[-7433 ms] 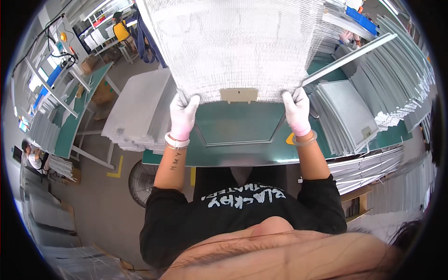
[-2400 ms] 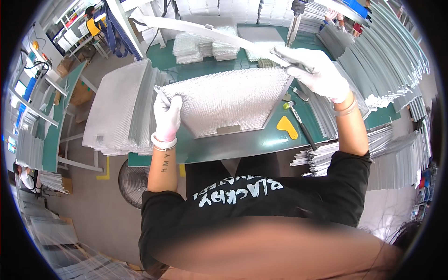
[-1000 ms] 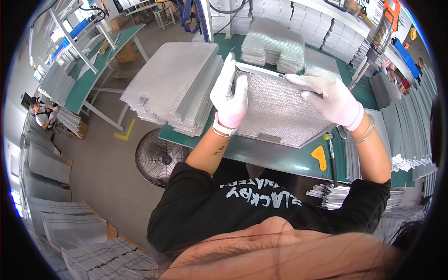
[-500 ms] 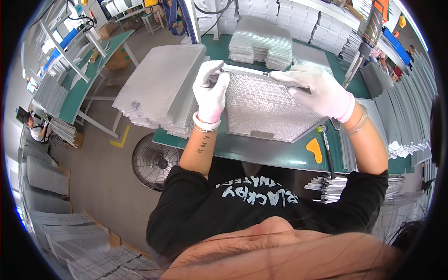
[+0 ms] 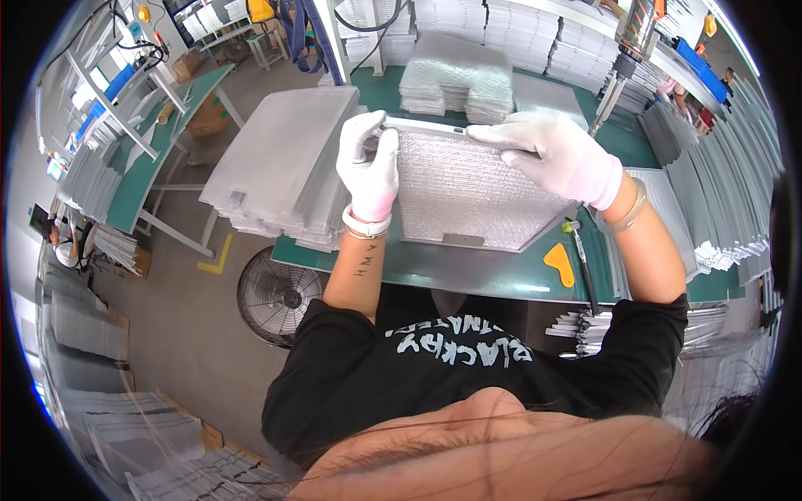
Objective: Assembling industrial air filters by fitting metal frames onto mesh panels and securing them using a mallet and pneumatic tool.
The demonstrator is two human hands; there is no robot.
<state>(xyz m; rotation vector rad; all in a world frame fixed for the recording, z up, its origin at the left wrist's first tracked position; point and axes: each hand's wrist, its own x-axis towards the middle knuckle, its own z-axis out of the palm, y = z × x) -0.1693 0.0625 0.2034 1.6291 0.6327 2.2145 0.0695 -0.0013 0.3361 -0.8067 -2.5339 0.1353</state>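
A framed metal mesh filter panel [image 5: 476, 188], silvery with a pale rim, is held tilted over the green worktable. My left hand [image 5: 368, 159], in a white glove, is closed on its far left corner, fingers curled and thumb against the frame. On the far edge, toward the right, lies my right hand [image 5: 555, 159], also gloved; its thumb is below the rim and its fingers lie along the top, pinching the frame. The undersides of the fingers are hidden. A small dark slot shows in the rim beside the right fingertips.
Stacked mesh sheets [image 5: 280, 159] stand left of the panel, cut mesh pieces [image 5: 455, 75] behind it. A yellow scraper [image 5: 559, 265] and a hammer [image 5: 582, 259] lie at the right front. A powered tool [image 5: 622, 63] hangs at far right. A floor fan [image 5: 284, 292] stands below left.
The view has shifted slightly, so the table and stacks appear a little further left. Both hands keep their places on the filter panel's rim.
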